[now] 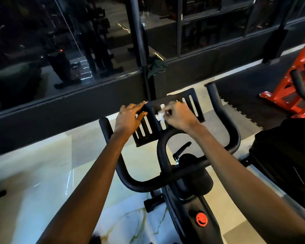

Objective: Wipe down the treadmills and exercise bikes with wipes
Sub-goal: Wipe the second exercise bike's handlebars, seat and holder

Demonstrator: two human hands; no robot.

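A black exercise bike (194,180) stands below me, with curved handlebars (123,173) and a slotted black tablet tray (192,101) at its front. My left hand (130,117) grips the tray's left edge, thumb underneath and fingers over the top. My right hand (179,116) holds a crumpled white wipe (160,117) against the middle of the tray's surface. A red knob (201,219) sits on the bike frame lower down.
A dark glass wall (60,50) with a black post (139,41) runs right behind the bike. A red machine frame (292,88) stands at the right, and a second black machine (285,155) sits close by. The floor is pale marble tile (42,182).
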